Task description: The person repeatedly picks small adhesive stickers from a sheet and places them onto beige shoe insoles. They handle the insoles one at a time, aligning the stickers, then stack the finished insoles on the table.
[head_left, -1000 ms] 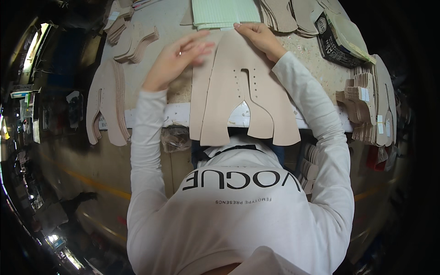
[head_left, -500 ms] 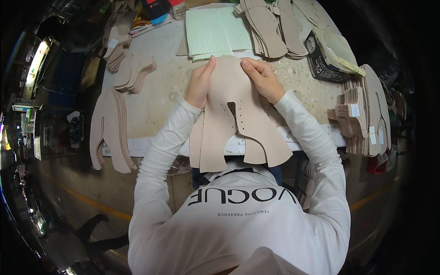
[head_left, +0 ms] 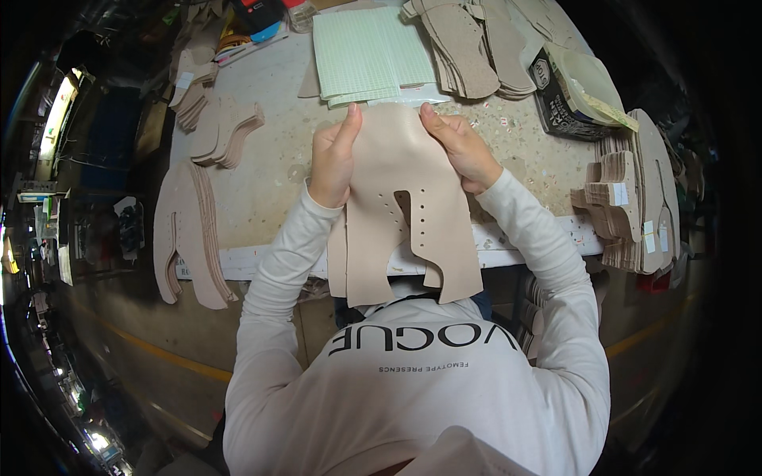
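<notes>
Two beige shoe uppers [head_left: 389, 159], lying one over the other, hang in front of me over the table's near edge. The top one has a rounded toe end, a dark slot with rows of small eyelet holes, and two legs pointing down toward my lap. My left hand [head_left: 332, 159] grips the left side of the toe end, thumb on top. On the opposite side my right hand [head_left: 467, 151] pinches the toe edge, thumb also on top. The fingers underneath are hidden. Between my hands the leather bends into a curve.
Stacks of similar uppers [head_left: 194, 230] overhang the table [head_left: 270, 190] at left, with curved pieces [head_left: 226, 131] behind. Pale green sheets [head_left: 373, 55] and bundled cut pieces [head_left: 460, 47] lie at the far side. A black box [head_left: 559, 103] and more stacks [head_left: 611, 194] stand at right.
The toe end has bent more, and its legs have drawn closer together at the bottom. Both hands keep their grip; my left hand has shifted slightly left and down.
</notes>
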